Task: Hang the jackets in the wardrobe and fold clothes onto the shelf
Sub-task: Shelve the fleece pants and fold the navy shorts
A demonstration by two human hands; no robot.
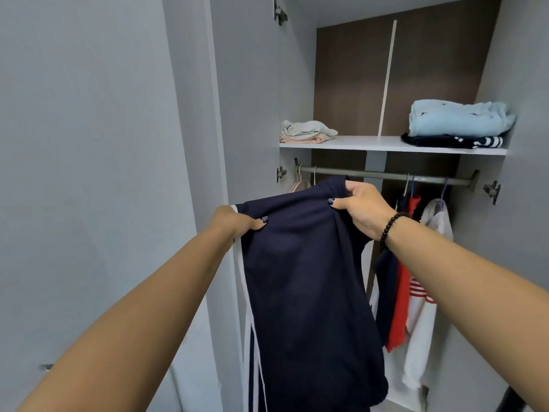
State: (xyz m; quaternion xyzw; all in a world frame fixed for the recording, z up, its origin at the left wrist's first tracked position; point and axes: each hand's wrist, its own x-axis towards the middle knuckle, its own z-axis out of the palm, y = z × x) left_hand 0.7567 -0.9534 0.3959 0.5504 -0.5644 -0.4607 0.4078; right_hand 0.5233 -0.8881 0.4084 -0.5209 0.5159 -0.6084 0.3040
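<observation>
Grey wardrobe (252, 84) fills the frame; at centre hang navy trousers (306, 278), top edge pinched by the left hand (234, 223) and right hand (362, 208). Folding seems underway; next they need halving for the shelf (371, 144) above.

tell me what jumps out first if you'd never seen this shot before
A long navy garment with white side stripes fills the middle, held up by its top edge in the left hand and right hand in front of the open wardrobe. Behind it, the white shelf carries a light blue folded pile at its right end, and a red and white jacket hangs from the rail below.
</observation>
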